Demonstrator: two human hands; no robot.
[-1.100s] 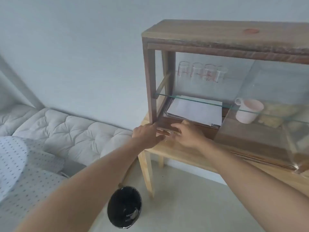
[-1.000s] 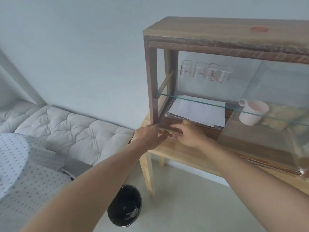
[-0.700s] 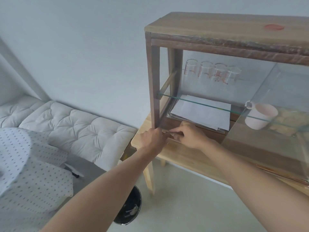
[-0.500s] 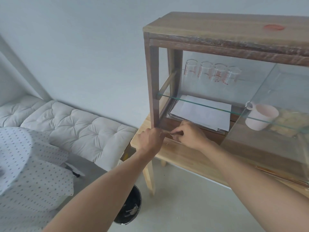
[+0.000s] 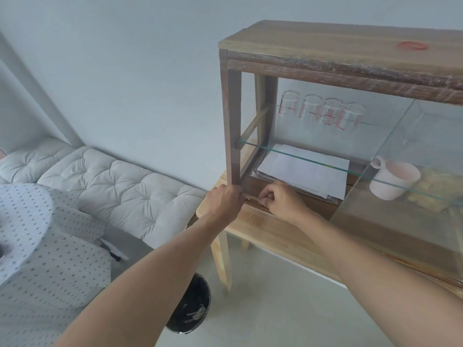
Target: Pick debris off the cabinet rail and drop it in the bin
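Observation:
The wooden cabinet's bottom rail runs along the front edge of a light wooden table. My left hand is curled into a fist at the foot of the cabinet's left corner post, touching the rail's end; what is inside it is hidden. My right hand rests on the rail just to the right, thumb and fingertips pinched on small pale debris. More pale debris bits lie between the hands. A black bin stands on the floor under the table's left end, partly hidden by my left forearm.
The cabinet's glass door is slid to the right. Inside are white papers, a pink mug and several glass beakers. A white tufted cushion and dotted fabric lie left.
My left hand has closed from loosely spread fingers into a fist at the post's foot. My right hand's fingers have drawn into a pinch on the rail. My head has shifted slightly.

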